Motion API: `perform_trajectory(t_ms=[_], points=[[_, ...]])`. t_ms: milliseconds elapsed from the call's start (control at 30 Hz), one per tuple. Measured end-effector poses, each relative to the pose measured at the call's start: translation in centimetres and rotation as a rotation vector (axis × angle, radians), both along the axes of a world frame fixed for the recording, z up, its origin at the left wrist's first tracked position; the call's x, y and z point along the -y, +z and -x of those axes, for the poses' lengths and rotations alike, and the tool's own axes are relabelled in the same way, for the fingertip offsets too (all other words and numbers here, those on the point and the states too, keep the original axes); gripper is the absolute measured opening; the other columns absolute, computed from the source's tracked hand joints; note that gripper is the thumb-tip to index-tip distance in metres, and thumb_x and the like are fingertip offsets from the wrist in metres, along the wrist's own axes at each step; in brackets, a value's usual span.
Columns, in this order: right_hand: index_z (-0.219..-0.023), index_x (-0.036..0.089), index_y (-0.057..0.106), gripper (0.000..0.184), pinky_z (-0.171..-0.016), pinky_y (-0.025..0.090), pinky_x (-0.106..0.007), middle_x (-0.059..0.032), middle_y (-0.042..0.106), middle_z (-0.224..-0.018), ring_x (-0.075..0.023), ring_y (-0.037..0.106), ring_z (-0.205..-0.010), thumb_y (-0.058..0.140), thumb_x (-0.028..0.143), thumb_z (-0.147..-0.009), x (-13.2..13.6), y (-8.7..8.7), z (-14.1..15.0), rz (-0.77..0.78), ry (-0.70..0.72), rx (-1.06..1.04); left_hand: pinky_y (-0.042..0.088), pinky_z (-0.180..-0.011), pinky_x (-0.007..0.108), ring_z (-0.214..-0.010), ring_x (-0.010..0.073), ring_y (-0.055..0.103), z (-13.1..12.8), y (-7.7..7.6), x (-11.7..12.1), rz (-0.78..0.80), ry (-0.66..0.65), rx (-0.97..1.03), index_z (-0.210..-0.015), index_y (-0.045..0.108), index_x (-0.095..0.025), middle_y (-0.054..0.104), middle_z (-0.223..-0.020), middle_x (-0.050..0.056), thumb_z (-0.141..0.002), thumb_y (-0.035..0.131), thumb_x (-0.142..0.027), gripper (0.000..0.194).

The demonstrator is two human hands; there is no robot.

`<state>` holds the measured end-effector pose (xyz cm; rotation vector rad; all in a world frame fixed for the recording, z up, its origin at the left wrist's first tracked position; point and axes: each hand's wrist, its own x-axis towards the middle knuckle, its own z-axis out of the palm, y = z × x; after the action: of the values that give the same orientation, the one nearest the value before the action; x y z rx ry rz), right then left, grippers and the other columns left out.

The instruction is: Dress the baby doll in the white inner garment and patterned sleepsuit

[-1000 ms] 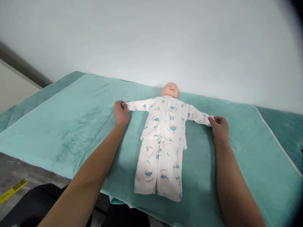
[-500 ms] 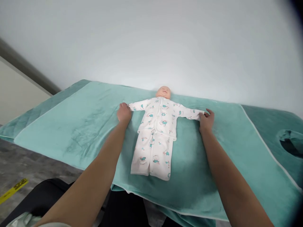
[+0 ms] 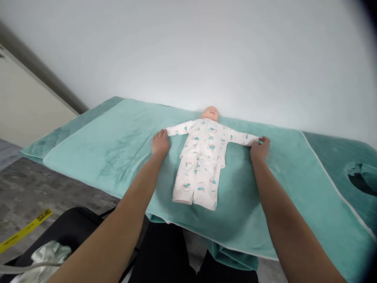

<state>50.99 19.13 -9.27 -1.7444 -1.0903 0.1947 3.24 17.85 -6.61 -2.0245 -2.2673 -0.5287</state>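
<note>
A baby doll [image 3: 210,113] lies on its back on a teal towel [image 3: 123,149], arms spread wide. It wears a white printed shirt [image 3: 207,140] and matching trousers [image 3: 196,184]. My left hand [image 3: 160,142] rests at the end of the doll's left-side sleeve cuff, fingers curled on the fabric. At the other sleeve's cuff, my right hand [image 3: 259,148] has its fingers bent around the end. Both arms reach forward over the towel's near edge.
The towel covers a teal padded table with a face hole [image 3: 361,181] at the right. A plain white wall stands behind. A black chair [image 3: 67,228] with a silvery bag [image 3: 48,253] sits at lower left; yellow tape [image 3: 23,232] marks the grey floor.
The view has pulled back and the doll looks smaller. Both hands stay at the sleeve ends, holding the arms spread.
</note>
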Motion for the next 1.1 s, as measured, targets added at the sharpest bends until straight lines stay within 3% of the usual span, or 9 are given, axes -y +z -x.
perform_trajectory(t_ms=[133,300,500,767,933,1100], points=[[-0.114,0.017,0.055,0.034,-0.097,0.043,-0.041,-0.0122,0.054,-0.119,-0.0238,0.054,-0.103,0.043,0.019,-0.082,1.0,0.9,1.4,0.035,-0.095,0.130,0.030,-0.117,0.047,-0.146,0.0309,0.035,0.1,0.1,1.0,0.011,-0.008,-0.021,-0.154,0.036,-0.008,0.037,-0.161,0.016,-0.092,0.029,-0.013,0.062],[-0.114,0.020,0.058,0.034,-0.084,0.045,-0.038,-0.0117,0.055,-0.121,-0.0244,0.057,-0.097,0.041,0.015,-0.085,1.1,0.8,2.1,0.074,-0.163,0.303,0.033,-0.114,0.048,-0.143,0.0333,0.040,0.2,0.1,1.5,-0.009,-0.004,-0.078,-0.158,0.031,-0.017,0.023,-0.167,0.015,-0.095,0.032,-0.018,0.063],[-0.118,0.020,0.060,0.039,-0.086,0.043,-0.040,-0.0118,0.055,-0.124,-0.0255,0.056,-0.099,0.044,0.011,-0.083,0.8,0.3,1.8,0.110,-0.183,0.401,0.035,-0.110,0.050,-0.141,0.0341,0.043,0.3,-0.4,1.2,-0.063,-0.017,-0.090,-0.155,0.036,-0.026,0.034,-0.162,0.013,-0.095,0.035,-0.022,0.060],[-0.110,0.020,0.067,0.035,-0.090,0.042,-0.045,-0.0134,0.056,-0.125,-0.0309,0.050,-0.116,0.045,0.011,-0.085,1.4,0.6,2.4,0.163,-0.256,0.492,0.033,-0.113,0.048,-0.143,0.0299,0.040,0.5,-0.9,0.8,-0.038,0.020,-0.075,-0.152,0.041,-0.016,0.043,-0.158,0.013,-0.095,0.033,-0.024,0.058],[-0.117,0.017,0.067,0.034,-0.099,0.040,-0.047,-0.0160,0.057,-0.135,-0.0321,0.049,-0.123,0.042,0.016,-0.094,2.2,1.6,3.5,0.131,-0.079,0.691,0.032,-0.114,0.047,-0.145,0.0279,0.037,0.5,-0.5,1.0,0.003,0.005,-0.089,-0.150,0.044,-0.014,0.042,-0.158,0.013,-0.097,0.029,-0.024,0.056],[-0.132,0.012,0.060,0.043,-0.104,0.039,-0.046,-0.0190,0.060,-0.136,-0.0307,0.054,-0.123,0.037,0.012,-0.096,2.7,2.4,4.3,0.270,0.129,0.773,0.032,-0.114,0.046,-0.145,0.0276,0.036,0.3,0.4,1.4,0.040,0.009,-0.090,-0.149,0.046,-0.013,0.042,-0.158,0.013,-0.097,0.029,-0.024,0.056]])
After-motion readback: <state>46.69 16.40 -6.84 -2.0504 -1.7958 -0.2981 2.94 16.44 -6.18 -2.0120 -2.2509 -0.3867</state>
